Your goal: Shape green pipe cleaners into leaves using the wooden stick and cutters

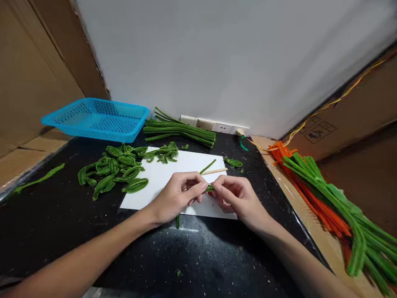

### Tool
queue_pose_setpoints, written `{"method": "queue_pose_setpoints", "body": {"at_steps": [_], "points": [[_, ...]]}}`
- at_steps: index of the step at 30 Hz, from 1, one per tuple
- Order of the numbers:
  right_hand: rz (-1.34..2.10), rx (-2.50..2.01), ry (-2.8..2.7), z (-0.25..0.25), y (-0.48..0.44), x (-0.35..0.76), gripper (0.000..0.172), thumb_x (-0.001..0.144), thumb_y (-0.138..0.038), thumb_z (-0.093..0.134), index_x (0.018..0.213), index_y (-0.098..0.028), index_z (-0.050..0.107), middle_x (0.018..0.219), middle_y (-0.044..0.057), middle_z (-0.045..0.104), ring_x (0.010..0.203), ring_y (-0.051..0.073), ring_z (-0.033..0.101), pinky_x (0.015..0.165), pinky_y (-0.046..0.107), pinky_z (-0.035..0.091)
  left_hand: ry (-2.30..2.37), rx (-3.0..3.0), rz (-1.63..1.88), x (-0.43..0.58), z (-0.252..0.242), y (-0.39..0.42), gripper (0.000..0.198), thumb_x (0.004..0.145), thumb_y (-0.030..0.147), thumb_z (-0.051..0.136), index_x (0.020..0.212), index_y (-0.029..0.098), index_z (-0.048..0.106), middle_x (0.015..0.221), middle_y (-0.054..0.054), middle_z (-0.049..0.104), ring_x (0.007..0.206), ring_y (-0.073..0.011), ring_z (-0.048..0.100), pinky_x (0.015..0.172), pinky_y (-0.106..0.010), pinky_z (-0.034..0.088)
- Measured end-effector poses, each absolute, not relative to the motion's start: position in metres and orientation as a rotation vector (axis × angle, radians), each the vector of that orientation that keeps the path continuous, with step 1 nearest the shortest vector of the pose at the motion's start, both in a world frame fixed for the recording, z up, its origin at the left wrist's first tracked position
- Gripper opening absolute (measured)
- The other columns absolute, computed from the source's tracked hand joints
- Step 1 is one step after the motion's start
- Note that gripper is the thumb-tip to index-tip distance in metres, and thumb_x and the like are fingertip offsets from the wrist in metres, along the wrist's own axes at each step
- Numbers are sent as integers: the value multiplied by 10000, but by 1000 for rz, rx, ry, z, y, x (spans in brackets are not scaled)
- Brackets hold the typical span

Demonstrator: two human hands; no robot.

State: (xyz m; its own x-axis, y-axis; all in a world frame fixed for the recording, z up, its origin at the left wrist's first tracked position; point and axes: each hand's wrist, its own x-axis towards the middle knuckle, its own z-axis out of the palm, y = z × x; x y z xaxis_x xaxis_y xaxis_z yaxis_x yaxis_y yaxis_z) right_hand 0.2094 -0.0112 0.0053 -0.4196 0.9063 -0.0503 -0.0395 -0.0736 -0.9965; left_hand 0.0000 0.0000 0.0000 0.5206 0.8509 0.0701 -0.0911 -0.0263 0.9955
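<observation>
Over a white sheet of paper, my left hand and my right hand meet, thumbs and fingertips pinching a green pipe cleaner between them. Only a short piece of it shows; the fingers cover the rest. Just behind the hands a pale wooden stick lies slanted, beside a thin green stem. Another green end sticks out below my left wrist; whether it joins the held piece I cannot tell. Left of the paper is a pile of leaf-shaped looped pipe cleaners.
A blue mesh basket stands at the back left. A bundle of straight green pipe cleaners lies before a power strip at the wall. Orange pipe cleaners and green ones lie on cardboard at right. One leaf loop lies behind my right hand.
</observation>
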Motion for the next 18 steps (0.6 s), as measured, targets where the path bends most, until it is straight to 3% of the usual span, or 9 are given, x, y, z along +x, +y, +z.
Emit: {"method": "queue_pose_setpoints", "body": {"at_steps": [5, 14, 18], "points": [[1679, -870, -1292, -5, -11, 205, 338, 956, -424, 755, 795, -149, 644, 556, -78, 435, 453, 37, 275, 424, 171, 224, 750, 1406, 903, 1, -3, -3, 261, 983, 354, 682, 829, 146, 644, 675, 37, 543, 575, -79, 475, 528, -191, 386], [1785, -754, -1078, -10, -20, 195, 311, 972, -401, 737, 814, -154, 632, 614, -66, 486, 443, 19, 265, 440, 165, 252, 664, 1267, 855, 5, -5, 4, 419, 953, 526, 705, 825, 142, 601, 643, 47, 505, 531, -77, 447, 497, -199, 374], [1838, -771, -1106, -12, -18, 196, 293, 1008, -394, 693, 839, -167, 616, 662, -53, 518, 459, 26, 325, 442, 156, 273, 692, 1310, 842, 1, -6, 4, 413, 976, 532, 673, 843, 151, 585, 655, 53, 483, 551, -82, 432, 514, -204, 366]]}}
